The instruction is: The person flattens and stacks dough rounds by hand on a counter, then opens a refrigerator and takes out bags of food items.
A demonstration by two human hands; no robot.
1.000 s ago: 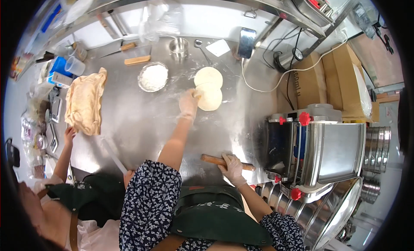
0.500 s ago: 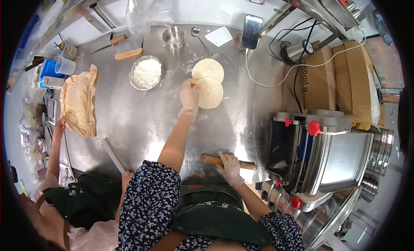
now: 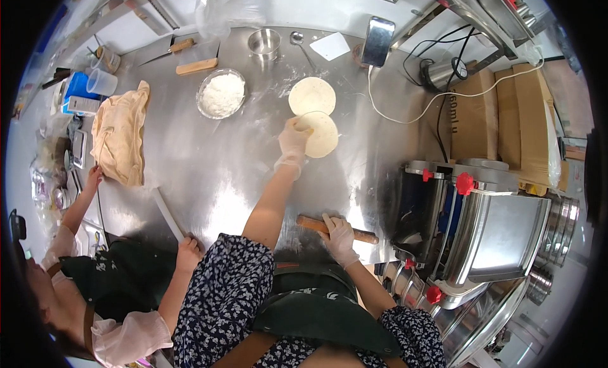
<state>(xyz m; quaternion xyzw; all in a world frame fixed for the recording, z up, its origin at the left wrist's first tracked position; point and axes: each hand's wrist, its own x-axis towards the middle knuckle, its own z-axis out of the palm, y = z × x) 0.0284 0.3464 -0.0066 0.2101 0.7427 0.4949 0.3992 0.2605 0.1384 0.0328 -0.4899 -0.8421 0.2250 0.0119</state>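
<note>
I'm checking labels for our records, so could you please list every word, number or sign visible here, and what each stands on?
Cardboard box: large dark characters turned sideways; I won't copy them out.
Wearer's green apron: pale marks in the folds, too small to read.
Co-worker's apron: small pale marks, unreadable.
White carton: print too small to read.

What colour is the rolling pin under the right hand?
The rolling pin is brown; head view.
</note>
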